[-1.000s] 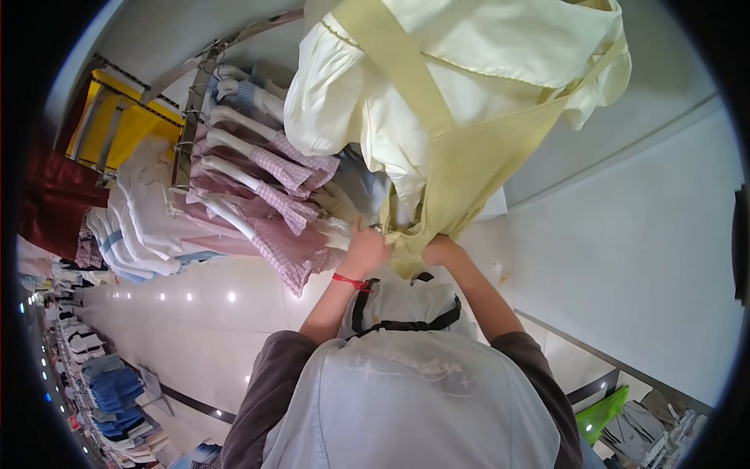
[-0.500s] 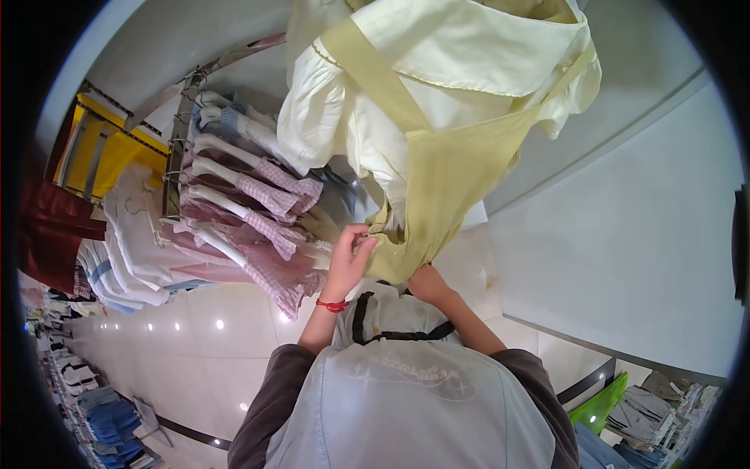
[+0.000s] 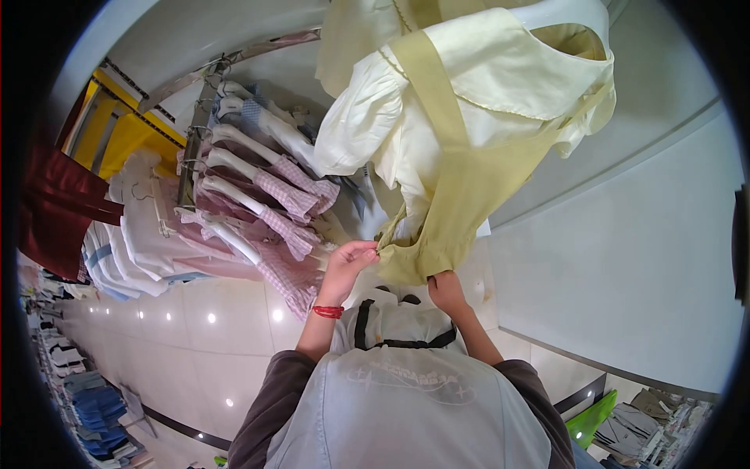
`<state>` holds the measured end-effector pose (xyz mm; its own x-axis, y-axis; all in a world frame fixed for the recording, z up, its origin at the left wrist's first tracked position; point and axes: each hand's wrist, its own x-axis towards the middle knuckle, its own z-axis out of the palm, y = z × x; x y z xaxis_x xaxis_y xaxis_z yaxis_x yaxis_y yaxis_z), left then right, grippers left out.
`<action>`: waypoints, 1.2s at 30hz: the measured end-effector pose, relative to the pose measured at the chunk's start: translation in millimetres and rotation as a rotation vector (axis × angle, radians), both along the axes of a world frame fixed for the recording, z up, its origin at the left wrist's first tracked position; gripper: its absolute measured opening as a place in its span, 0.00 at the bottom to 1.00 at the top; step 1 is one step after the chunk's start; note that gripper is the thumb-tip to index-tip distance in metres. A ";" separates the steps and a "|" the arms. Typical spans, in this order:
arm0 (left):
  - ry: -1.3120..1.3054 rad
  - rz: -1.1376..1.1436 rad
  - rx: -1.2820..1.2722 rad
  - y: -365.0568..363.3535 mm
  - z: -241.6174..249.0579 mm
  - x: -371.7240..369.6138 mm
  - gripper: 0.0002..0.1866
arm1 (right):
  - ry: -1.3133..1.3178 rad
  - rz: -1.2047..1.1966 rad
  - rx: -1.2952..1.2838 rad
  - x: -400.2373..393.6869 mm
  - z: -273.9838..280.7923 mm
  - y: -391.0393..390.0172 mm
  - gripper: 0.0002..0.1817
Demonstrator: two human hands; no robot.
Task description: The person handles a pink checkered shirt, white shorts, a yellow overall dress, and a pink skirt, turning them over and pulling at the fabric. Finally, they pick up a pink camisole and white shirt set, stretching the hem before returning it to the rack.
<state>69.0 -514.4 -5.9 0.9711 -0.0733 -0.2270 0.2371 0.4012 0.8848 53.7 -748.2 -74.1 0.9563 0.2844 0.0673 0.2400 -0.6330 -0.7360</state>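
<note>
A yellow-green pinafore dress (image 3: 476,184) hangs over a cream puff-sleeved blouse (image 3: 500,70) with a wide collar, in front of me. My left hand (image 3: 351,264), with a red band at the wrist, pinches the dress fabric at its left edge between thumb and fingers. Lower down and to the right, my right hand (image 3: 447,291) is closed on the bottom edge of the same dress, its fingertips partly hidden by cloth.
Pink checked garments (image 3: 285,199) hang on a rail (image 3: 195,133) at the left, beside white tops (image 3: 144,234) and a dark red garment (image 3: 58,211). A white panel (image 3: 609,258) stands at the right. Folded jeans (image 3: 98,410) lie lower left.
The dress and blouse appear further right in view. My left hand has shifted from the fabric's folds to a pinch at its edge, and my right hand sits slightly further right and lower.
</note>
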 end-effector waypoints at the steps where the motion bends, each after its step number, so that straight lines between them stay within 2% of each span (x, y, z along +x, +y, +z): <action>1: 0.002 0.028 -0.009 -0.4 -2.1 0.3 0.09 | -0.001 0.001 -0.016 0.3 -3.5 0.0 0.05; 7: -0.031 0.227 0.041 5.9 -53.0 7.7 0.08 | 0.035 -0.179 -0.194 16.3 -5.9 -2.3 0.06; 10: -0.050 0.307 0.025 14.7 -69.5 10.8 0.06 | -0.083 -0.255 -0.175 23.9 -4.4 -21.5 0.06; 14: -0.034 0.341 0.001 29.3 -85.5 12.2 0.06 | -0.090 -0.342 -0.196 26.1 4.8 -39.1 0.06; 17: -0.082 0.278 0.073 23.9 -79.5 14.5 0.06 | -0.157 -0.267 -0.101 25.3 7.1 -32.5 0.05; 20: -0.146 0.155 0.077 10.9 -55.1 17.5 0.07 | 0.022 -0.164 -0.177 15.1 7.8 -12.0 0.05; 24: -0.238 0.082 0.046 -4.1 -32.5 19.7 0.08 | 0.011 -0.018 -0.102 3.0 18.8 21.3 0.05; 29: -0.272 0.120 0.070 -7.3 -15.2 26.3 0.09 | -0.019 0.021 -0.054 1.8 53.6 36.7 0.04; 31: -0.298 0.136 0.071 -3.1 -11.8 30.8 0.09 | -0.113 0.010 -0.024 3.2 77.3 41.1 0.05; 35: -0.343 0.127 0.054 1.1 -3.3 32.6 0.09 | -0.224 -0.067 0.198 20.2 143.1 66.4 0.10; 36: -0.334 0.112 0.053 0.7 -1.5 31.3 0.09 | -0.248 -0.071 0.154 29.8 144.9 71.1 0.11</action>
